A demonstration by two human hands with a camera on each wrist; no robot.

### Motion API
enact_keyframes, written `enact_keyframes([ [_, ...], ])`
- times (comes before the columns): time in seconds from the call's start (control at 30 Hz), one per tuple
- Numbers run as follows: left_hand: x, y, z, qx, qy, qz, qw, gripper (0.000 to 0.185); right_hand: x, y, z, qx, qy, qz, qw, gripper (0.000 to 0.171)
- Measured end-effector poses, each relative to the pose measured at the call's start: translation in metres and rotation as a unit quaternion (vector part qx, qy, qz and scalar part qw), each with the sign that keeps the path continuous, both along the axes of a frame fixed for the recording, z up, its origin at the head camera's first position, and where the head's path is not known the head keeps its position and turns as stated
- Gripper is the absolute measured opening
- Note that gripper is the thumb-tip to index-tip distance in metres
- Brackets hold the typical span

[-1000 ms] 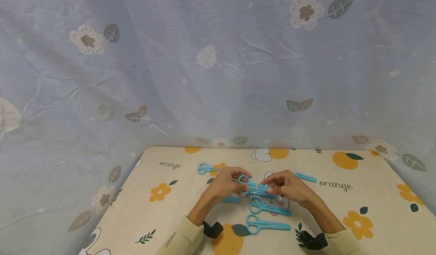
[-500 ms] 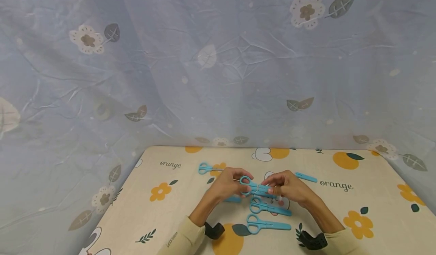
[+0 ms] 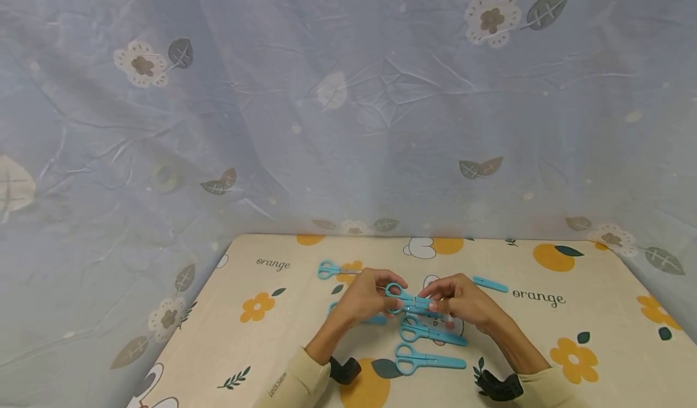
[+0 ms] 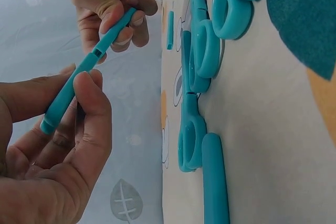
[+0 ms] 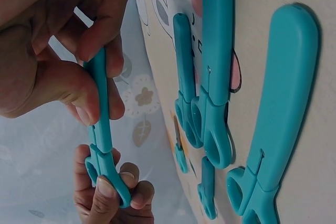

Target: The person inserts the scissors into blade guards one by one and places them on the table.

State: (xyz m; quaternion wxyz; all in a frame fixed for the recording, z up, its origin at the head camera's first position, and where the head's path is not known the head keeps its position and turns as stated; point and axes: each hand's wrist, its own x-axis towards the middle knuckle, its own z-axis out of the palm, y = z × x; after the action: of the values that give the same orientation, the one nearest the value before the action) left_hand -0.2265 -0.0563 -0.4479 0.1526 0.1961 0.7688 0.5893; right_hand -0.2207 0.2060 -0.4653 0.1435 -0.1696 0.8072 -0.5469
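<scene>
Little has moved since a second ago: both hands stay above the table [image 3: 544, 335], the scissors [image 3: 409, 302] between them. The left hand [image 3: 363, 298] pinches the handle loops; the right hand [image 3: 463, 302] pinches the cap [image 5: 100, 98] over the blades. To do this well, I'd keep cap and blades in line and pull straight, without twisting. Two capped pairs [image 3: 430, 347] lie just below.

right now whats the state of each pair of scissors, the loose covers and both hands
blue plastic scissors in hand: off the table, blade cover on, held at both ends
two capped blue scissors: lying flat near the person
far blue scissors: uncapped, lying flat
loose blue blade covers: off, lying on the table
left hand: grips the handle end
right hand: pinches the cover end
</scene>
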Motion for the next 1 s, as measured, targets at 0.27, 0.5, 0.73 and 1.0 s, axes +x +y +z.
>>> enact_keyframes([
  [0.27, 0.0002, 0.0008, 0.0001, 0.001, -0.017, 0.009, 0.9998, 0.028, 0.0012, -0.0025, -0.0013, 0.005, 0.009, -0.009, 1.000, 0.025],
  [0.5, 0.0000, 0.0021, -0.0023, 0.007, -0.028, 0.017, 0.9994, 0.028, 0.0024, -0.0050, -0.0011, 0.013, 0.006, -0.017, 1.000, 0.025],
  [0.73, 0.0015, 0.0045, -0.0030, -0.008, 0.004, 0.006, 0.9999, 0.027, 0.0031, -0.0053, 0.0009, 0.003, -0.016, -0.008, 1.000, 0.025],
  [1.0, 0.0032, 0.0049, -0.0054, -0.007, -0.007, 0.008, 0.9999, 0.028, 0.0028, -0.0047, -0.0004, -0.009, -0.036, 0.004, 0.999, 0.026],
])
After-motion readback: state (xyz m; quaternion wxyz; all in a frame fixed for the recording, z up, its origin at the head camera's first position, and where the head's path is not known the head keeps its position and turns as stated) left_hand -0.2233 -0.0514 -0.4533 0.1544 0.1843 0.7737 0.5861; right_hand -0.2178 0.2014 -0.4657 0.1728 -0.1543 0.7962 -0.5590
